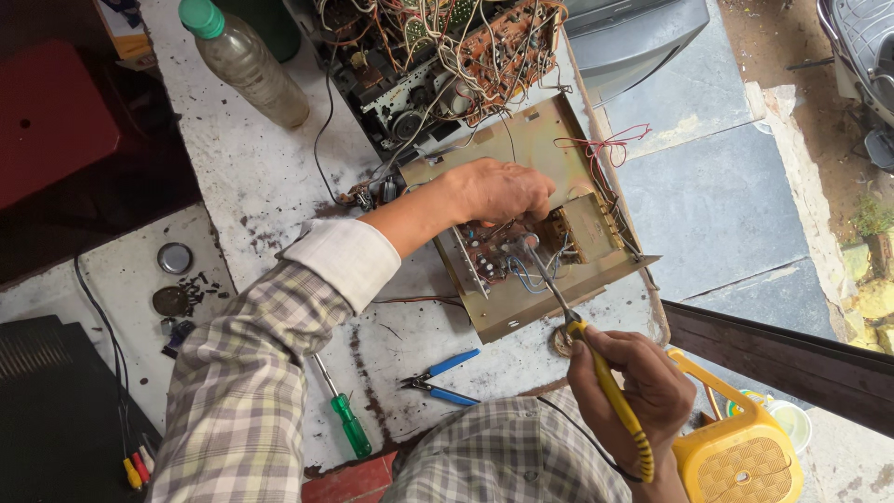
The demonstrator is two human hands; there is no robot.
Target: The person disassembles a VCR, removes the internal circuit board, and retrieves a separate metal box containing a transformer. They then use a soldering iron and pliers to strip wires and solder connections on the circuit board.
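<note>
Fingers of the right hand (643, 396) wrap fully around a yellow-handled soldering iron (596, 368), holding it like a pen near the bottom right of the view; its metal shaft runs up and left, and the tip sits on the circuit board (498, 256) inside a brass-coloured chassis (535, 149). The left hand (494, 191) reaches in from the left, palm down, with its fingertips curled onto the board just beyond the iron's tip (whether they pinch a wire or part I cannot tell). The chassis lies tilted on a stained white bench (251, 186), its near edge close to the right hand. Beyond it, at the far side, sits an opened unit (447, 56) full of tangled wires. Left of that stands a plastic bottle (244, 61) with a green cap. On the near part of the bench lie blue-handled pliers (442, 380) and, to their left, a green-handled screwdriver (343, 410). A yellow box (740, 452) sits at the near right, beside the right wrist.
</note>
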